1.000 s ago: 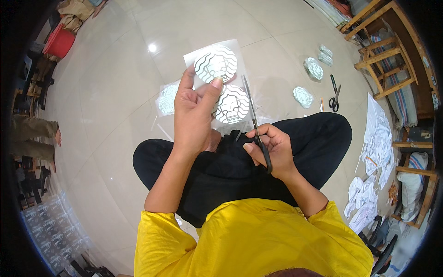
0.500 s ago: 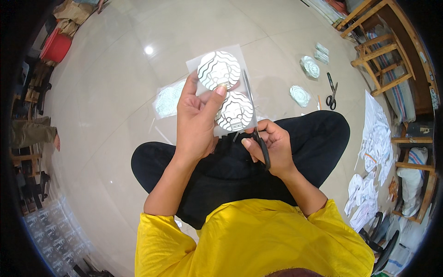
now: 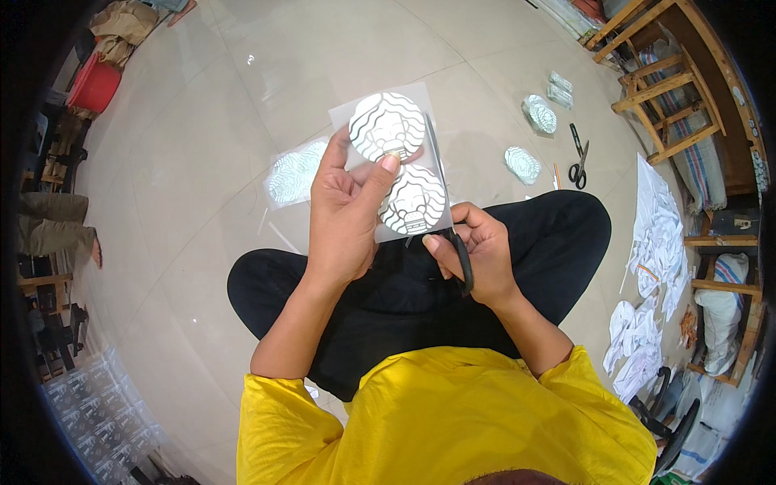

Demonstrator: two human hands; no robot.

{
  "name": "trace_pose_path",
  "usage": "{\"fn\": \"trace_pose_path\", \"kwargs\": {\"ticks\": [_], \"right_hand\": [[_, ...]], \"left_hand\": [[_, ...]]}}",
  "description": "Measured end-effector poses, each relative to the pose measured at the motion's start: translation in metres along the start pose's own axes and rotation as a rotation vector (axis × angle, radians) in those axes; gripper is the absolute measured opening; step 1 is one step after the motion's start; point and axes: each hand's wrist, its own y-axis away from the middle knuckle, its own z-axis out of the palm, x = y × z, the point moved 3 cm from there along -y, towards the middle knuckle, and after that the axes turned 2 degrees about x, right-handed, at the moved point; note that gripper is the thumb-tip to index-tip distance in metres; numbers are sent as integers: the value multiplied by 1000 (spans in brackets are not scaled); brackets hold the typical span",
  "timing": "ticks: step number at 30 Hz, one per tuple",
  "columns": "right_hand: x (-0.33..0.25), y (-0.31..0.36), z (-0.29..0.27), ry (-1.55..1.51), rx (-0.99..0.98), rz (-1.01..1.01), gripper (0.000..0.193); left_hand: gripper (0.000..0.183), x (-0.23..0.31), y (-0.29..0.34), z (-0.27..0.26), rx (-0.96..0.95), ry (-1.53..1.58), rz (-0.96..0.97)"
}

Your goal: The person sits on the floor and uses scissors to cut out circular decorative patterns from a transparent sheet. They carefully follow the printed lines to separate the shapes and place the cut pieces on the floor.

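Between the thumb and fingers of my left hand [image 3: 341,198] is a translucent sheet [image 3: 414,187] with two round white designs in dark wavy lines, one above the other. My right hand [image 3: 481,255] grips black-handled scissors [image 3: 464,260], their blades lying lengthwise along the sheet's right edge. My right thumb is close to the sheet's lower right corner. Both hands are over my crossed legs in black trousers [image 3: 388,315]. A similar patterned sheet [image 3: 297,171] rests on the floor, left of my left hand.
At right on the tiled floor lie a round patterned piece [image 3: 523,164], stacked pieces [image 3: 539,114], a wrapped bundle [image 3: 560,89] and another pair of scissors [image 3: 578,174]. White paper scraps [image 3: 656,234] pile beside a wooden stool [image 3: 671,105]. Another person's foot [image 3: 97,249] shows at left.
The sheet has shifted slightly down and right in my left hand's grip. The scissors stay along its right edge, with both hands nearly where they were.
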Motion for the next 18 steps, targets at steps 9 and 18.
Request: {"fn": "trace_pose_path", "kwargs": {"ticks": [9, 18], "right_hand": [[-1, -4, -2, -61, 15, 6, 22], [-1, -8, -5, -131, 4, -38, 22]], "left_hand": [[57, -1, 4, 4, -26, -9, -28], [62, -6, 5, 3, -48, -31, -95]]}}
